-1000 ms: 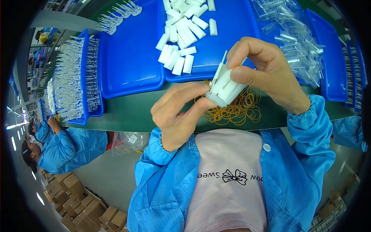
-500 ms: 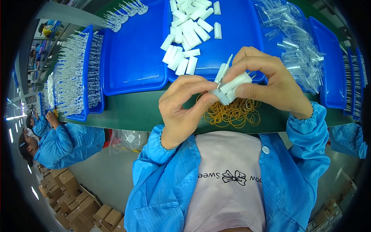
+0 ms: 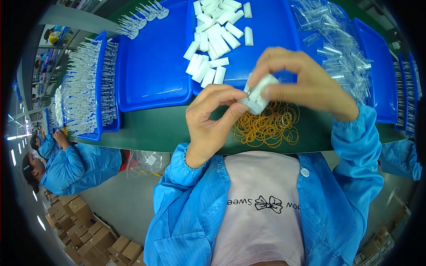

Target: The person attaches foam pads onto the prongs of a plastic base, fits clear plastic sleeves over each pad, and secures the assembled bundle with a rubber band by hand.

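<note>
In front of my chest I hold a small white plastic assembly point(image 3: 256, 106) with a round, greyish-clear base and white blocks standing on it. My left hand point(image 3: 211, 117) pinches the base between thumb and fingertips. At the other end, the thumb and fingers of my right hand point(image 3: 299, 80) close round the white blocks, smeared by motion. Just beneath the assembly lies a loose heap of yellow-brown rubber bands point(image 3: 270, 131) on the green table. Loose white blocks point(image 3: 215, 37) fill part of a blue tray beyond my hands.
Clear plastic sleeves point(image 3: 341, 57) lie heaped in a tray at right. White pronged parts point(image 3: 84, 88) stand packed in a blue bin at left; several more point(image 3: 142, 17) rest at the far left. A co-worker in blue point(image 3: 84, 168) sits at left, near cardboard boxes point(image 3: 80, 221) on the floor.
My right hand has moved slightly left and up along the assembly and is now blurred. The thin stem that stuck up from the assembly no longer shows. My left hand keeps its pinch.
</note>
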The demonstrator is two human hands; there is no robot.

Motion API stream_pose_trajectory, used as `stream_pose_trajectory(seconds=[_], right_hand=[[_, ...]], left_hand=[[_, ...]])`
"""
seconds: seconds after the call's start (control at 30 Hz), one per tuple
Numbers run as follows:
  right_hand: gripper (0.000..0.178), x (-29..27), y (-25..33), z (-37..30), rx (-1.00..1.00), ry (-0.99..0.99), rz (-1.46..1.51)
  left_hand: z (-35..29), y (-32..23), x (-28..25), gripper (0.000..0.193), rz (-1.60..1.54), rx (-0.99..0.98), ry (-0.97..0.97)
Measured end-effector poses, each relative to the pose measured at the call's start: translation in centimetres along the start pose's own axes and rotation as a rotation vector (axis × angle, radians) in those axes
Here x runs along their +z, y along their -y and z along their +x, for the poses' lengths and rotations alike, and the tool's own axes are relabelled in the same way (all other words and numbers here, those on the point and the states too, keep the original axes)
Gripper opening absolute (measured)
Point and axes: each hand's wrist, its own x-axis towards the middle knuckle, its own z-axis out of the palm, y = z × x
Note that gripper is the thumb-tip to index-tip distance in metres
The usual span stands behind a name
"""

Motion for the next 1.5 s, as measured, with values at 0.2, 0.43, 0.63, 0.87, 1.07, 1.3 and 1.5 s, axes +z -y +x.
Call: stream_pose_trajectory(seconds=[0.2,0.43,0.63,0.87,1.07,1.3,1.5], right_hand=[[0.017,-2.4,-6.5,3.0,-0.083,-0.258,-1.043],[0.025,-0.5,-7.6,4.2,-0.167,-0.094,-1.357],[0.027,-1.3,-7.1,3.6,0.24,-0.253,0.244],[0.037,0.3,-3.5,2.4,0.4,-0.342,0.659],[0.033,0.7,-2.4,2.1,0.389,-0.293,0.701],[0.018,-1.4,-3.0,1.2,0.232,-0.275,0.276],[0.018,-0.1,1.1,0.2,0.31,-0.143,0.475]], left_hand=[[0.4,0.6,0.1,0.017,-0.039,-0.053,-0.015],[0.1,0.9,-0.4,0.017,-0.005,-0.061,-0.049],[0.2,0.3,-0.2,0.019,0.233,0.153,-0.083],[0.1,-1.2,0.2,0.018,0.313,0.232,-0.048],[0.2,-1.1,0.2,0.02,0.322,0.263,-0.055],[-0.3,-1.3,0.1,0.025,0.372,0.367,0.0],[-0.4,-1.6,0.3,0.035,0.391,0.41,-0.003]])
